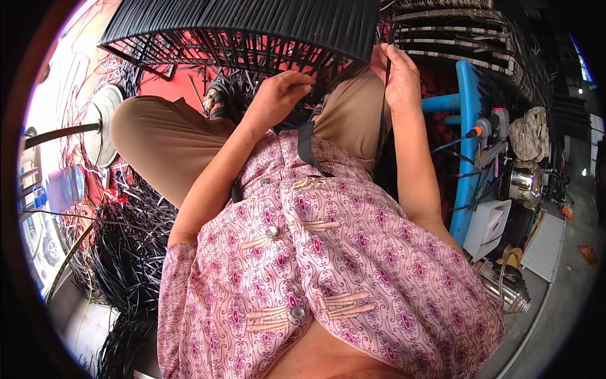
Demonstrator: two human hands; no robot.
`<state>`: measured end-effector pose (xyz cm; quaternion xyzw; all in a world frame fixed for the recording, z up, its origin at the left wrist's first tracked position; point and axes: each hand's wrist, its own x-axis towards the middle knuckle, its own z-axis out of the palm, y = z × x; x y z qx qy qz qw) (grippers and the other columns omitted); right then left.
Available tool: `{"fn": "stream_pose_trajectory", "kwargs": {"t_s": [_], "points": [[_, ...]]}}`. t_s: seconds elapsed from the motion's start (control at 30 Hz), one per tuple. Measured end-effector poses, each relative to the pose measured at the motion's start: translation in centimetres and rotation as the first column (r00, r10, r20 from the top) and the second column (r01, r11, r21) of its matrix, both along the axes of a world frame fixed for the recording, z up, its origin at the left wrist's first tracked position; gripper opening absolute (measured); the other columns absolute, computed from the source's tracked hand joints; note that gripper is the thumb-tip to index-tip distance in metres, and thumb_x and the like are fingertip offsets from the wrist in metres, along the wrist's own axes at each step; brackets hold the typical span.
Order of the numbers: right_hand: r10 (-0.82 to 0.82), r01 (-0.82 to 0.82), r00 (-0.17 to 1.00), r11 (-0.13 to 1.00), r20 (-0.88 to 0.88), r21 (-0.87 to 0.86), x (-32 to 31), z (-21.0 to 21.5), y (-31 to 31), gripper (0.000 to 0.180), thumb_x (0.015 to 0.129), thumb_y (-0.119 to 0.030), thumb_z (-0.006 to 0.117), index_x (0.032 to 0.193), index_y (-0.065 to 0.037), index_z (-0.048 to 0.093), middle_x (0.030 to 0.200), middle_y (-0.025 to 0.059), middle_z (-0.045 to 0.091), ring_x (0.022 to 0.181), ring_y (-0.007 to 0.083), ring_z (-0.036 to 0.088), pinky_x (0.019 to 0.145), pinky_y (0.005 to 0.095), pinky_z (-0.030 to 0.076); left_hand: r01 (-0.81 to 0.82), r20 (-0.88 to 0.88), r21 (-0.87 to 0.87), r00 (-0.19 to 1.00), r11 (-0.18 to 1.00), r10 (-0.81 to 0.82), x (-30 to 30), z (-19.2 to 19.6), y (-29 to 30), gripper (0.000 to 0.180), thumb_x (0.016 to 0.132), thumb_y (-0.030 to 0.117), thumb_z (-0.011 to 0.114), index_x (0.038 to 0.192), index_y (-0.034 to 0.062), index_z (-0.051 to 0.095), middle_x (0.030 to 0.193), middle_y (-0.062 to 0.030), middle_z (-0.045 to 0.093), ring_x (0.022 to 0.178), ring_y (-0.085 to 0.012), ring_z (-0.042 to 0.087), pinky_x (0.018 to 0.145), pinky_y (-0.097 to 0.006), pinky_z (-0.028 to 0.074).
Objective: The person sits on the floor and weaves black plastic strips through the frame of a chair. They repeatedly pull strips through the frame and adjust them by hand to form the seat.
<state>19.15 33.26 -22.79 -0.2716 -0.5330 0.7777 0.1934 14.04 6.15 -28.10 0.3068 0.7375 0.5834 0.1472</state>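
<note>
A black woven frame [246, 19] with closely laid strips rests in front of me, its open lattice side toward my lap. Below its lower edge, my left hand [278, 98] is closed with the fingers curled together; what they hold, if anything, is hidden in the dark strips. Beside the frame's right corner, my right hand [402, 79] is raised. A long, thin black strip [382, 117] runs between its thumb and fingers and hangs down past my knee. A wider black band [306, 144] lies over the front of my patterned shirt.
A large heap of loose black strips [136, 246] lies at my left, near a round pale disc [102, 123]. To the right stand a blue plastic stool [466, 158], a power tool [489, 126] and a metal flask [508, 284]. Stacked woven pieces [454, 31] stand behind.
</note>
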Motion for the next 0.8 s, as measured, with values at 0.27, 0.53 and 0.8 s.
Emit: {"fn": "stream_pose_trajectory", "kwargs": {"t_s": [0.27,0.53,0.8], "points": [[0.041,-0.075,0.988,0.969,0.146,0.235,6.1,0.0,-0.6,0.022,0.1,-0.022,0.069,0.107,-0.002,0.075,0.084,0.0036,0.072,0.067,0.0093,0.065,0.058,0.0225,0.048,0.068,-0.01,0.032,0.998,0.997,-0.068,0.4,-2.8,6.7,0.05,0.092,0.009,0.07,0.139,-0.0023,0.055,0.105,-0.0167,0.073,0.098,-0.023,0.075,0.083,-0.033,0.058],[0.018,-0.157,0.964,0.842,0.264,0.516,7.2,-2.4,-3.0,0.022,0.099,-0.02,0.068,0.103,0.001,0.074,0.07,0.0032,0.067,0.058,0.009,0.06,0.057,0.0264,0.05,-0.115,0.242,0.032,0.965,0.993,0.104,1.0,-3.2,10.4,0.035,0.091,0.012,0.077,0.119,-0.004,0.062,0.098,-0.0178,0.073,0.08,-0.0182,0.073,0.067,-0.032,0.059],[-0.028,-0.171,0.966,0.681,0.258,0.712,7.3,-4.0,-2.3,0.02,0.099,-0.018,0.067,0.102,0.0,0.073,0.068,0.011,0.068,0.06,0.0206,0.066,0.061,0.035,0.052,-0.21,0.267,0.077,0.946,0.975,0.183,1.2,-4.0,11.3,0.02,0.096,0.014,0.074,0.108,0.0006,0.065,0.079,0.0012,0.067,0.067,-0.0065,0.065,0.06,-0.022,0.052]]}}
